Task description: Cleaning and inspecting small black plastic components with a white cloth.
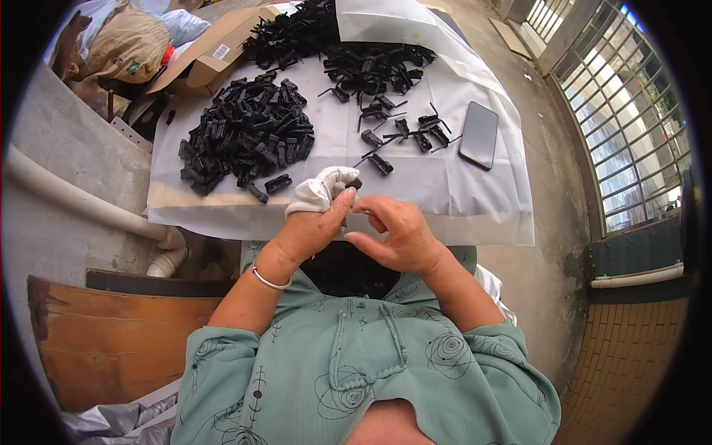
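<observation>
My left hand (315, 222), partly covered by a white glove (315, 194), is closed around a small black plastic part (356, 184), whose end sticks out past the fingers. Close beside it is my bare right hand (400, 236), its fingers curled toward the left thumb. What the right fingertips hold is too small to make out. Beyond both hands, several similar black parts with thin arms lie loose, one of them a black clip-like piece (380, 164). To the left rises a big pile of black plastic parts (248, 130).
A white sheet (334, 141) covers the table. At its right lies a smartphone (479, 135). More black parts with thin arms (371, 68) are heaped at the back, near a cardboard box (215, 55). A barred window (615, 104) stands right; a pipe (81, 200) runs left.
</observation>
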Motion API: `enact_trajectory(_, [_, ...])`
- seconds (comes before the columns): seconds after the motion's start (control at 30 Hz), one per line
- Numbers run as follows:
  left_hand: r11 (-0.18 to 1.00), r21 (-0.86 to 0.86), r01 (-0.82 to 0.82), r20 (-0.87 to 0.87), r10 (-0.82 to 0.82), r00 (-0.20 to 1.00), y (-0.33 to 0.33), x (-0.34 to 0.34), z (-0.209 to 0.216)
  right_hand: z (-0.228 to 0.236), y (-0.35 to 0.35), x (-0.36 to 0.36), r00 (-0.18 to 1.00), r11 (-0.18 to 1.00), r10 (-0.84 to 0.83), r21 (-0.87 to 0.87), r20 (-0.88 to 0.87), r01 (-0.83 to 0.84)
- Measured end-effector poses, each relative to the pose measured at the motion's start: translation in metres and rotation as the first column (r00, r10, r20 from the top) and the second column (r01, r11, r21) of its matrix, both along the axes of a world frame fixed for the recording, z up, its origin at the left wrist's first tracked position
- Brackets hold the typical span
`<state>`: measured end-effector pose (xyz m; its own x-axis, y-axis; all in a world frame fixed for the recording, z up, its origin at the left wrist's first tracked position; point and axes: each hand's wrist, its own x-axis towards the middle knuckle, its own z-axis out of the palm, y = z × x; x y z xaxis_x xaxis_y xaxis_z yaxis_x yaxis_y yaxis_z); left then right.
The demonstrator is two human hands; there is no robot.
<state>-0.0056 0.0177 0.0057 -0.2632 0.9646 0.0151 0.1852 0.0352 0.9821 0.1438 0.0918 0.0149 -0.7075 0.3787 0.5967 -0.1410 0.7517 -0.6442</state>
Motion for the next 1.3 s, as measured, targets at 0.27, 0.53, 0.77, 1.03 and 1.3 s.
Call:
enact_trajectory(0.27, [0.991, 0.117, -0.066, 0.284, 0.031, 0.958, -0.003, 0.006, -0.014, 0.001, -0.005, -0.007, 0.997, 0.997, -0.06, 0.037, -0.053, 0.062])
enact_trajectory(0.53, [0.996, 0.044, 0.072, 0.389, -0.083, 0.917, -0.013, 0.01, 0.003, -0.017, 0.011, -0.006, 0.975, 0.891, -0.148, -0.405, 0.164, 0.204])
enact_trajectory(0.77, [0.995, 0.094, -0.043, -0.063, 0.049, 0.997, -0.011, 0.01, 0.0, -0.013, 0.012, 0.001, 0.977, 0.927, 0.034, -0.372, 0.212, 0.048])
enact_trajectory(1.03, [0.939, 0.342, -0.03, -0.389, 0.17, 0.906, -0.007, 0.017, -0.014, -0.032, 0.001, -0.016, 0.991, 0.818, -0.074, -0.562, 0.107, 0.122])
enact_trajectory(1.3, [0.949, 0.293, -0.119, -0.046, 0.138, 0.989, -0.003, 0.011, -0.02, -0.031, 0.005, -0.012, 0.995, 0.801, -0.03, -0.594, 0.095, 0.081])
